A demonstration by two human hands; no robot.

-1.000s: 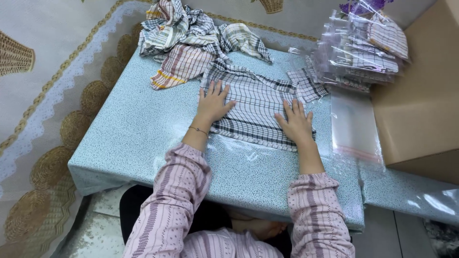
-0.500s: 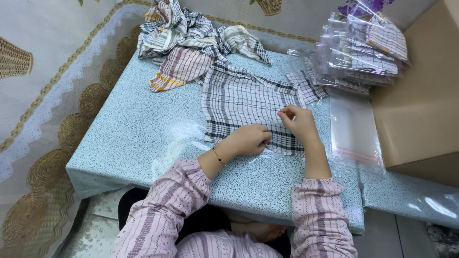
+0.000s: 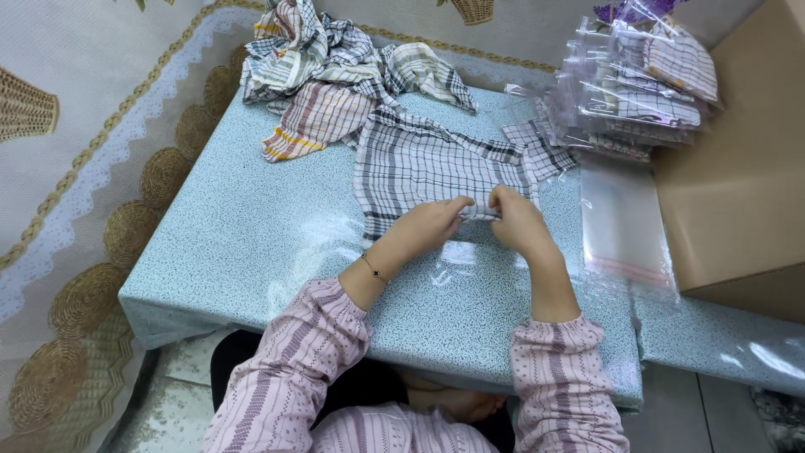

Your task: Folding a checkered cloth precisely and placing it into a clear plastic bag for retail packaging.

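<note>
On the pale blue speckled worktop [image 3: 251,243], both hands now meet at the near edge of the black-and-white checked cloth [image 3: 419,164]. A second ago they lay flat and spread on it, pressing it smooth; half a second ago they had drawn in to its front hem. Now the left hand [image 3: 432,225] and the right hand [image 3: 516,222] have their fingers closed in a pinch on that hem, which is lifted and turned back toward the far side, so the bare worktop shows where cloth lay before. By my reading, smoothing has given way to a fold. Behind lies a heap of loose checked cloths [image 3: 335,67]; to the right, a stack of bagged cloths [image 3: 641,92], an empty clear bag [image 3: 620,222] and a cardboard box [image 3: 738,184].
</note>
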